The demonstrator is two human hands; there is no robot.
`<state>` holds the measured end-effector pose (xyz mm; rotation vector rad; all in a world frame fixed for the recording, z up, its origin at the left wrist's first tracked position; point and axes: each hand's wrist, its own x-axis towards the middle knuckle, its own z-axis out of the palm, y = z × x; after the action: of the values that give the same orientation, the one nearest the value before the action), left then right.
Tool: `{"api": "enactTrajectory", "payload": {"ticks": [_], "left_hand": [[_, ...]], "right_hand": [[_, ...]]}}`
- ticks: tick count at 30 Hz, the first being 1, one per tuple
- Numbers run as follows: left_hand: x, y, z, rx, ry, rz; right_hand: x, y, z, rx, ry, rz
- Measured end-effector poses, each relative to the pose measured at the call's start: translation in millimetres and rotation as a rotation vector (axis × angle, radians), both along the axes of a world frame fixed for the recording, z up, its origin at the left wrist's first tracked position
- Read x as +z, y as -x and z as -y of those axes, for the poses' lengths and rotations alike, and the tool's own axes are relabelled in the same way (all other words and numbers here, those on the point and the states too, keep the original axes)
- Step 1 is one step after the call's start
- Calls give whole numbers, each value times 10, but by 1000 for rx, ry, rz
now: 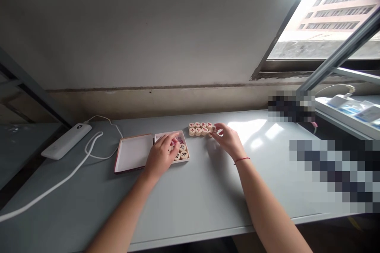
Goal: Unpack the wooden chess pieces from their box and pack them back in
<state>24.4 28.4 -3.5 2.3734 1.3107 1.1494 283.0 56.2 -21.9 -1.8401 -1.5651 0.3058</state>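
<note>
Several round wooden Chinese chess pieces [204, 130] with red characters stand in two short rows on the desk. At the right end of these rows, my right hand [228, 138] pinches a chess piece [213, 129] between thumb and fingertips. My left hand [162, 154] hovers over the open box [188, 159], its thumb and forefinger apart. Inside the box lie pieces with black characters [184, 154], partly covered by that hand. The box's lid [133, 152] rests inner side up, to the left of the box.
A white power strip [67, 141] with a white cable [59, 185] occupies the desk's left side. A wall [166, 101] runs behind the grey desk [190, 205]. On the right are blurred-out patches [332, 174], a white tray [356, 114] and a metal bar [335, 51].
</note>
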Motion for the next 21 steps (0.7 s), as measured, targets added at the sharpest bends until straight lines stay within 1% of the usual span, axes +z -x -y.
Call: {"api": "enactTrajectory", "payload": {"ticks": [2,6,10,13,16,18,19,21], "left_hand": [[7,19,-11,16,-3,-6],[1,28,-23,31,-10,-18],[16,39,-32,13,-24,-38],[52,100,-66,51,-39,-105],[79,210,-120,184,-20,-239],[79,290,-150,243,54,-330],[74,326,-160,246,109,-367],[53,383,-170,223,219,-417]], "right_hand": [[-49,-9,-4,22,34,30],[-141,30,-23,33,24,105],[-197,18,-55,42,24,81],[-160,12,-52,25,10,85],[-45,108,-5,8,-104,80],[41,261,52,98,-163,13],[75,358,85,183,-158,-28],[112,565,151,399,-84,-76]]}}
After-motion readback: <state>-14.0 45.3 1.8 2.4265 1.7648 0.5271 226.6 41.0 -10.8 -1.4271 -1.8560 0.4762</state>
